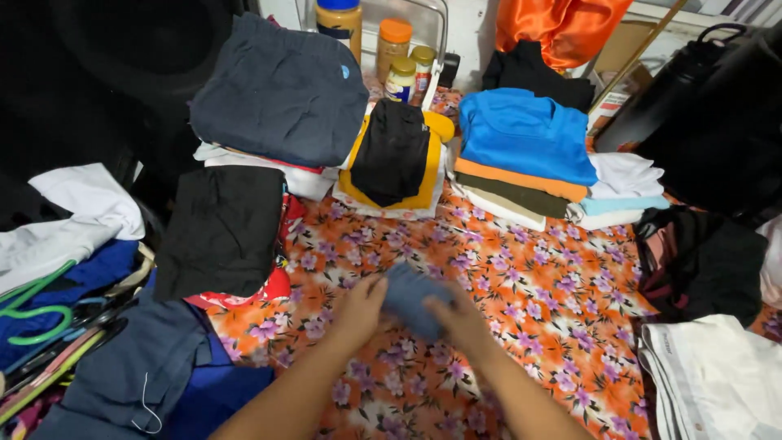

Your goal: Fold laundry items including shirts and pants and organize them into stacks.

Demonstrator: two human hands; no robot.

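Head view looks down on both hands meeting over an orange flowered sheet (521,293). The left hand (358,311) and right hand (458,319) each have their fingers curled closed around a small blue-grey cloth (410,295), held bunched between them just above the sheet; the picture is blurred there, so its folds cannot be made out.

Beyond the fingers, well apart, lies a black garment (393,151) on a yellow one (423,175). To the far right of the fingers stands a stack topped by a blue shirt (521,130), with orange, olive and white layers under it, and white and pale blue folded pieces (623,191) just beside it. To the far left of the fingers a dark navy garment (281,90) tops another pile, with a black cloth (220,228) nearer. Three jars (397,49) stand behind the piles. Left of the left hand lie green hangers (32,305) and blue clothes (138,367); right of the right hand, a white folded cloth (717,379).
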